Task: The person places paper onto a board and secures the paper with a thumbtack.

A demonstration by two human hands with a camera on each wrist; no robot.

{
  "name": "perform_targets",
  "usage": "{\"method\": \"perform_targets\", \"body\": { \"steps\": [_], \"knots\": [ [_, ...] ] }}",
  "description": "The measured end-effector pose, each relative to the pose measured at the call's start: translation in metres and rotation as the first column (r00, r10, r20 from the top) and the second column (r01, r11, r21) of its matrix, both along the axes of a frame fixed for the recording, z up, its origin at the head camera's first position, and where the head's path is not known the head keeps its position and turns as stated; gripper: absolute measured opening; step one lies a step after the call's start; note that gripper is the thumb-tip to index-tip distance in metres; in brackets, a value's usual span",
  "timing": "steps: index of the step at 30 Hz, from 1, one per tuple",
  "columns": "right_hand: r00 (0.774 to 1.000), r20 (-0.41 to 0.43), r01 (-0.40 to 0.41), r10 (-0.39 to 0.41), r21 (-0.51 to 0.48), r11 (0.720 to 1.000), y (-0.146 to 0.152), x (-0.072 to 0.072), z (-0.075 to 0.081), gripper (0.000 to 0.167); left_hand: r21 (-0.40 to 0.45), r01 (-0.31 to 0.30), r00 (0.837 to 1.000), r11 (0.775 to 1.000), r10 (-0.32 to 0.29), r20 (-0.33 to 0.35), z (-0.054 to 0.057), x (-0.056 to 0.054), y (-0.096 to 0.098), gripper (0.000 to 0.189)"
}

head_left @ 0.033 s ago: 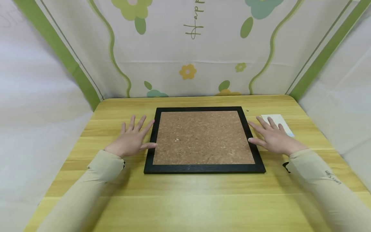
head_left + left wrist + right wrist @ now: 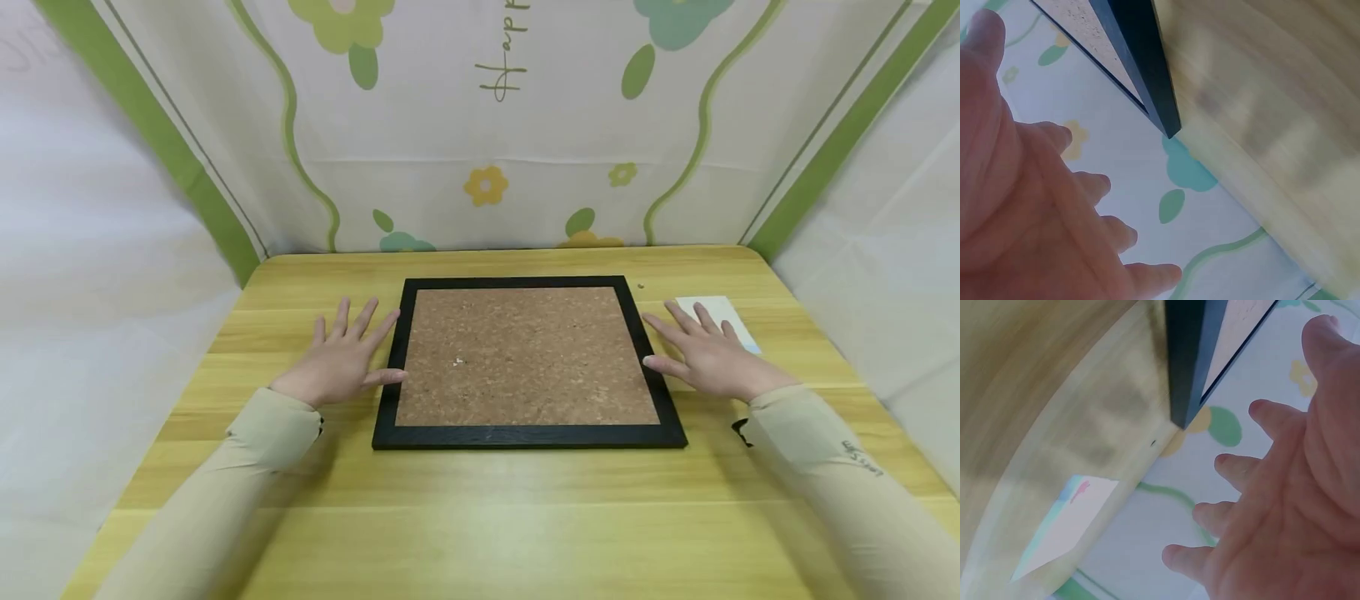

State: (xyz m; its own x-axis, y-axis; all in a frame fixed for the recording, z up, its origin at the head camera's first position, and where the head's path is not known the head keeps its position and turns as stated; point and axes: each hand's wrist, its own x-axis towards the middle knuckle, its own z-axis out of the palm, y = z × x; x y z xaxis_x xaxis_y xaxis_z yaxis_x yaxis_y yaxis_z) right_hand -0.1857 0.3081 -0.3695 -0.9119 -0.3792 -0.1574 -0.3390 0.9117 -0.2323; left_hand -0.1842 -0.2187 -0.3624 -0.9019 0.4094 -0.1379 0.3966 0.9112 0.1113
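Observation:
A cork board [image 2: 525,358] with a black frame [image 2: 528,437] lies flat on the wooden table. My left hand [image 2: 335,362], fingers spread, is over its left side, the thumb overlapping the frame in the head view. On the other side my right hand [image 2: 712,360] is spread the same way, its thumb and index fingertip at the frame's right edge. Both wrist views show the palms of the left hand [image 2: 1041,206] and right hand [image 2: 1279,500] raised above the table, shadows falling on the wood. Neither hand holds anything. A small white speck [image 2: 459,362] marks the cork.
A white card [image 2: 738,325] lies beyond my right fingers, partly covered by them in the head view. A tiny dark bit [image 2: 641,286] sits near the frame's far right corner. Behind the wooden table [image 2: 480,517] hangs a flower-printed cloth [image 2: 420,125], with pale cloth at both sides.

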Motion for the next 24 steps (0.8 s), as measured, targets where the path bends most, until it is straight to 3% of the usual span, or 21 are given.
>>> {"method": "perform_targets", "body": {
  "steps": [3,6,9,11,14,17,24],
  "knots": [
    [1.0,0.004,0.015,-0.015,0.007,1.0,0.01,-0.005,-0.002,0.077,0.039,0.003,0.999,0.999,-0.005,0.038,-0.003,-0.003,-0.003,0.092],
    [1.0,-0.016,0.025,-0.025,0.013,1.0,0.024,-0.012,-0.004,0.076,0.169,0.005,0.993,0.986,-0.026,0.119,-0.007,-0.008,-0.005,0.091],
    [0.997,-0.051,0.05,-0.05,0.005,0.999,0.041,-0.022,-0.005,0.076,0.326,-0.055,0.98,0.944,-0.012,0.2,-0.008,-0.013,-0.005,0.09],
    [0.995,-0.062,0.081,-0.081,-0.01,0.997,0.052,-0.029,-0.005,0.073,0.384,-0.116,0.975,0.916,0.031,0.221,-0.008,-0.016,-0.004,0.088],
    [0.986,-0.061,0.152,-0.155,-0.05,0.987,0.07,-0.039,-0.003,0.064,0.414,-0.21,0.963,0.885,0.114,0.246,-0.009,-0.02,-0.001,0.081],
    [0.974,-0.037,0.219,-0.223,-0.083,0.972,0.086,-0.047,-0.001,0.054,0.404,-0.264,0.947,0.876,0.156,0.281,-0.011,-0.023,-0.001,0.076],
    [0.931,0.145,0.344,-0.335,-0.041,0.938,0.111,-0.063,0.002,0.065,0.405,-0.31,0.9,0.86,0.128,0.417,-0.025,-0.032,0.0,0.083]
  ]
}}
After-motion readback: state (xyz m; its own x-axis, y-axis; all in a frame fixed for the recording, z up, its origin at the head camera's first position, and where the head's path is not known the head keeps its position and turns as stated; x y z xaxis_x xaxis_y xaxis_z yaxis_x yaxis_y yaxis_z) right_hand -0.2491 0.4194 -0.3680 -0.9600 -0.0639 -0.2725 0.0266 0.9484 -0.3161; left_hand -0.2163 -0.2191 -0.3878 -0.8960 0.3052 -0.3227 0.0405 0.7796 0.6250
